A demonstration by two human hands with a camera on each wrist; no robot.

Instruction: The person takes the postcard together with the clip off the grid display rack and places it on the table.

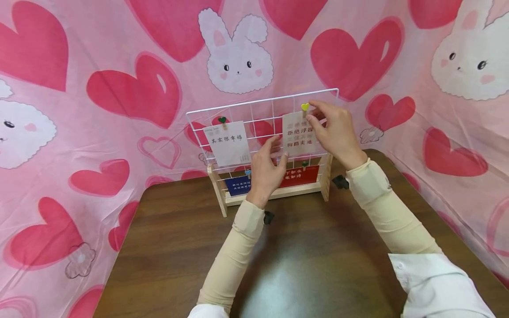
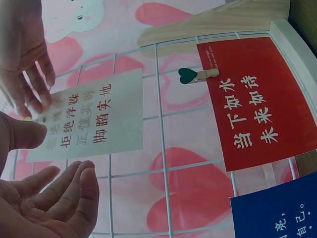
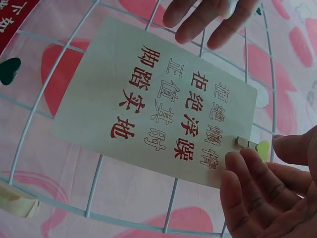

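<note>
A white card [image 3: 148,104] with red lettering hangs against the white wire grid [image 1: 250,108], a wooden clothespin [image 3: 245,143] with a yellow-green heart [image 3: 263,149] at its top edge. My right hand [image 1: 334,128] is right beside that heart, thumb and fingers parted around it, the heart uncovered in the right wrist view. Close to the card's left edge, my left hand [image 1: 266,165] has its fingers loosely spread and holds nothing. Another white card [image 1: 227,145] hangs at the grid's left under a green heart clip [image 1: 222,120].
Lower on the grid are a red card [image 2: 262,104] with a green heart clothespin [image 2: 190,76] and a blue card [image 1: 237,186] with a blue clip [image 1: 248,172]. Wooden legs [image 1: 218,192] hold the grid on a brown table [image 1: 179,251]. Behind hangs a pink heart-and-rabbit cloth [image 1: 119,26].
</note>
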